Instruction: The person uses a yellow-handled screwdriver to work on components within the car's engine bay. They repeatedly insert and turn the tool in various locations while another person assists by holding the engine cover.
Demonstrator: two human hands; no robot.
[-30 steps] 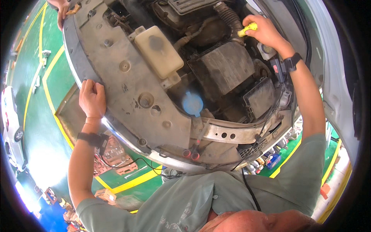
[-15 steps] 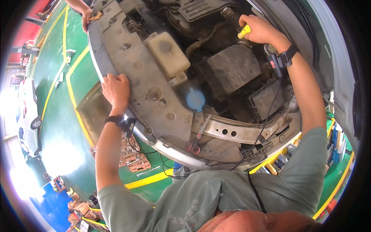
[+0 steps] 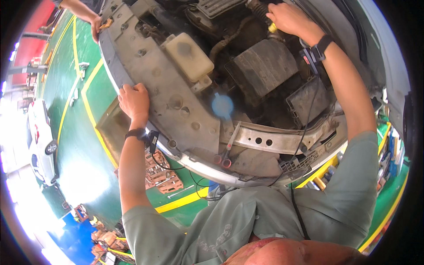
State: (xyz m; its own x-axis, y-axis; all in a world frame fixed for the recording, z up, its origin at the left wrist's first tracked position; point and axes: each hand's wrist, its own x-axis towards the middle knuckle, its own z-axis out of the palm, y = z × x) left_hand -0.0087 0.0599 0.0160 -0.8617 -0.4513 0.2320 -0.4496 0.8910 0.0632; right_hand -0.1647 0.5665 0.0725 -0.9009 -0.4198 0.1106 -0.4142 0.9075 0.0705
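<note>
My right hand [image 3: 287,20] is closed around a small yellow object [image 3: 272,28], held over the engine bay beside a ribbed black hose [image 3: 257,9]. Only one yellow end shows below the fingers, so I cannot make out its kind. Near that hand lies a dusty dark rectangular box [image 3: 265,66]. My left hand [image 3: 134,102] has its fingers curled over the car's front edge panel [image 3: 176,79]. Between the hands are a whitish plastic reservoir [image 3: 189,57] and a blue round cap [image 3: 222,106]. Red-handled scissors [image 3: 227,155] rest on the front panel near my body.
Another person's hand [image 3: 96,27] touches the panel's far left, by an orange-brown piece [image 3: 106,23]. An open tool case [image 3: 163,174] lies on the green floor. Thin black cables [image 3: 304,128] run from my wrist devices. A white car [image 3: 42,141] stands at left.
My right hand has shifted slightly up and left with the yellow object, and less of that object shows. My left hand keeps its place on the panel edge. The view has shifted a little.
</note>
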